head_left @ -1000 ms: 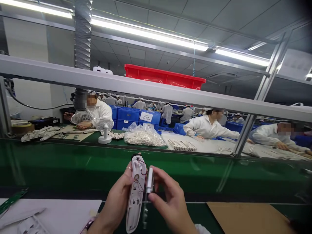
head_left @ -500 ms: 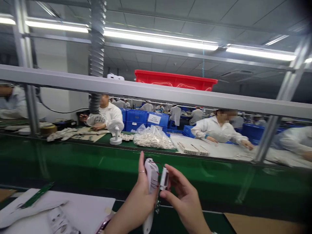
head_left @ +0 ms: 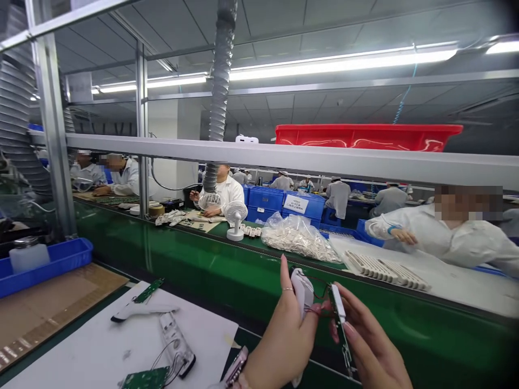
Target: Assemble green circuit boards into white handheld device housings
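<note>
At our left, we see a shallow blue plastic tray (head_left: 71, 263) holding a translucent white bottle (head_left: 29, 258); ahead, a clear plastic bag (head_left: 278, 222) holds small white parts (head_left: 302, 243). Our left hand (head_left: 286, 329) grips a curved white plastic shell (head_left: 303, 292); our right hand (head_left: 371, 337) pinches a narrow green circuit board (head_left: 344, 339) just beside it, thin dark-red wires (head_left: 319, 279) running between.

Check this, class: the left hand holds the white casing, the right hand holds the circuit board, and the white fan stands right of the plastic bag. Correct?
Not quite: in the head view, the white fan stands left of the plastic bag. The left hand does hold the white casing, and the right hand the circuit board.
</note>
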Demonstrator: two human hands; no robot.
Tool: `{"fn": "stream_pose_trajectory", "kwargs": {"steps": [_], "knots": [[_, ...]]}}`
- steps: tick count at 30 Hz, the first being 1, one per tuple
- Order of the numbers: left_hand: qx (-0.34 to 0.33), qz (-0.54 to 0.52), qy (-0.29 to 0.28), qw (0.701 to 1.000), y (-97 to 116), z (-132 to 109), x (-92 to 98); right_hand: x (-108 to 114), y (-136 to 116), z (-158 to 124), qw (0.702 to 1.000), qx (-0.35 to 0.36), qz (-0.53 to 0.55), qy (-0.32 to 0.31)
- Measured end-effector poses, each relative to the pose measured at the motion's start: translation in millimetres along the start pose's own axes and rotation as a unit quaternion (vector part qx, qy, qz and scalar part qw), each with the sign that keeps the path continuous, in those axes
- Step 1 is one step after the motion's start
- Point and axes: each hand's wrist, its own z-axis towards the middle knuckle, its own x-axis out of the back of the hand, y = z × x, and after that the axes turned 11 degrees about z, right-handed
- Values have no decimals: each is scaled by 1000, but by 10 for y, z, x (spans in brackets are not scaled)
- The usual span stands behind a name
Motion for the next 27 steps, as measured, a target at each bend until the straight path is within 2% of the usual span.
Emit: {"fn": "stream_pose_trajectory", "kwargs": {"steps": [2,5,9,13,17,21,24,27], "knots": [[8,1,13,1000,16,9,11,31,35,44,1000,-7,-2,-21],[18,22,29,999,30,16,25,35,35,73,999,17,-17,-30],[24,45,52,997,27,24,8,-63,-44,47,999,23,-31,-5],[-1,64,75,995,76,44,-24,-187,-130,-14,999,35,17,7],[8,84,95,992,123,75,-54,-221,-170,-60,995,33,76,-46],[2,36,130,991,127,65,-96,-214,-187,-108,990,40,66,-114],[2,14,144,989,125,43,-114,-233,-185,-146,989,49,63,-127],[-3,-18,164,986,114,35,-121,-260,-177,-174,990,76,30,-113]]}}
